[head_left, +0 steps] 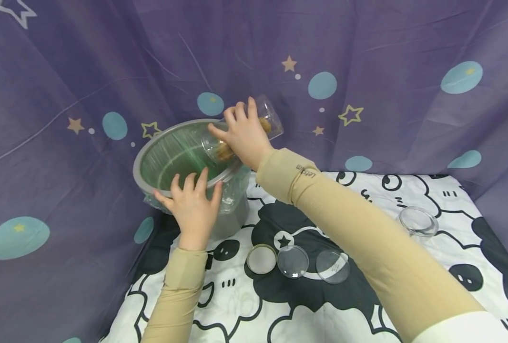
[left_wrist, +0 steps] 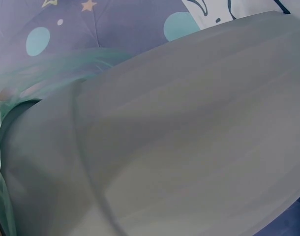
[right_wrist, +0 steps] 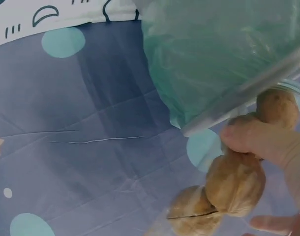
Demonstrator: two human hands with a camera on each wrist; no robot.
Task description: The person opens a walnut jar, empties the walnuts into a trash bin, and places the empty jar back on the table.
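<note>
My right hand (head_left: 247, 138) grips a clear plastic jar (head_left: 273, 112) that lies tilted over the bin's right rim, its mouth end pointing down into the bin. Walnuts (right_wrist: 236, 182) show through the jar wall in the right wrist view, where the thumb presses on the jar's side. The grey trash bin (head_left: 232, 221), lined with a translucent green bag (head_left: 181, 157), tips toward me. At its near rim my left hand (head_left: 191, 209) rests with fingers spread. The bin's outer wall (left_wrist: 189, 128) fills most of the left wrist view.
On the patterned cloth (head_left: 305, 328) lie a gold-rimmed round lid (head_left: 261, 259), a clear lid (head_left: 293, 262) and another clear lid with a label strip (head_left: 333, 267). A clear round container (head_left: 418, 221) stands farther right. A purple curtain (head_left: 387, 47) hangs behind.
</note>
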